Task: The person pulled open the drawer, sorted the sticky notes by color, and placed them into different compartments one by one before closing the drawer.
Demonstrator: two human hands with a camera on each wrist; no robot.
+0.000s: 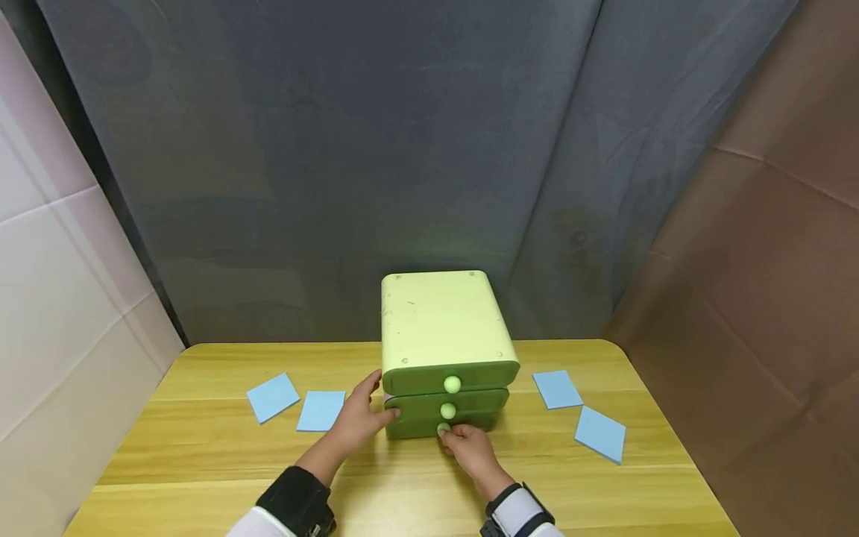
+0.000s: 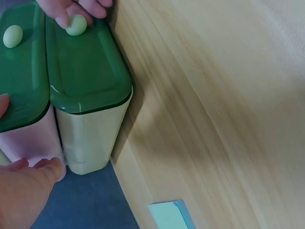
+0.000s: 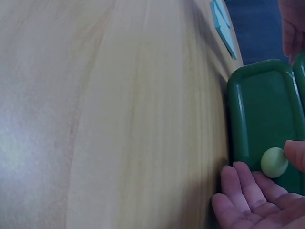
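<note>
One knob (image 3: 274, 162) sits pinched between my right fingers (image 3: 251, 187); I'd slide it straight, left fingers (image 2: 50, 169) spread wide, bracing the cabinet (image 1: 444, 321) beside them.

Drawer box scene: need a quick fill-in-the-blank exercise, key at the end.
1. The drawer box has ____ round knobs.
2. The right hand is touching the knob of the ____ drawer.
3. The left hand has its thumb at the front of the ____ drawer.
4. The blue squares on the table number ____.

Missing words: three; bottom; middle; four.
</note>
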